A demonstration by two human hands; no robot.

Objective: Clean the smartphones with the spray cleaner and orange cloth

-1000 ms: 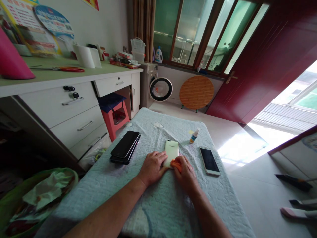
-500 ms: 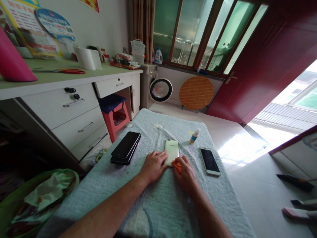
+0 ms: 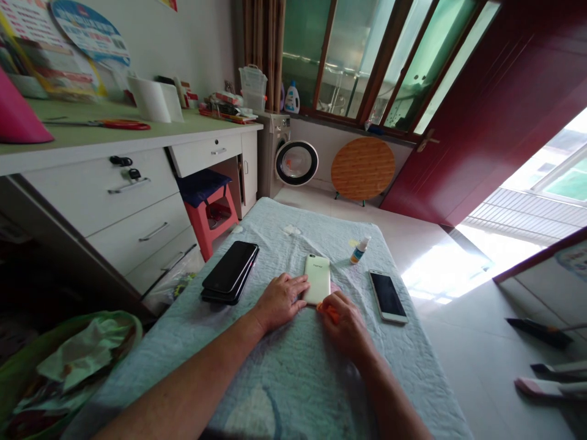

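A pale green phone lies back-up on the light blue cloth that covers the table. My left hand rests flat against its left edge, fingers stretched out and touching it. My right hand sits just below the phone's near right corner, fingers curled round a small orange cloth. A stack of dark phones lies to the left. One phone with a dark screen and pale rim lies to the right. A small dropper bottle stands behind.
A white desk with drawers runs along the left, with a red stool under it. A green bin with waste stands at lower left. A washing machine and a round wooden board are at the far wall.
My right hand with the orange cloth has drawn back off the pale green phone's corner toward me. My left hand stays against the phone's left edge.
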